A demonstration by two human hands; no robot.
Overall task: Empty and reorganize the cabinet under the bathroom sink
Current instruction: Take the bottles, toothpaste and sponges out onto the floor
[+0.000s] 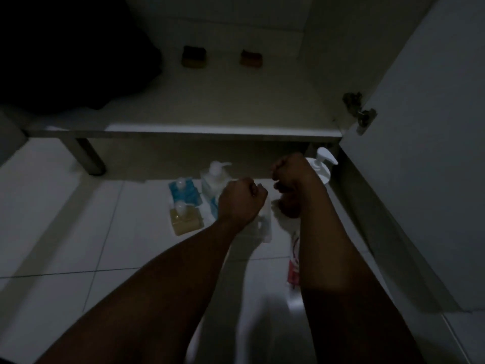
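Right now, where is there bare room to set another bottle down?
The cabinet floor is bare in front of the two brown blocks, between the dark bundle and the hinge. The floor tiles left of the blue bottle and amber bottle are free too. Crowded: from the white pump bottle to the door, under the left hand and right hand.

The glossy, smooth white tiled floor (pixel 78 232) lies under the left hand's fingers (pixel 258 191) and catches pale reflections. Just left of the fingers, the tall white pump bottle (pixel 214 177), the small blue bottle (pixel 183 193) and the small amber bottle (pixel 185 219) look like smooth plastic. Beyond the fingers, the white cabinet shelf (pixel 210 109) is matt, and its grey leg (pixel 86 156) looks like dull metal. Right of the fingers, a tarnished metal hinge (pixel 360 114) sits on the matt white cabinet door (pixel 420 153).
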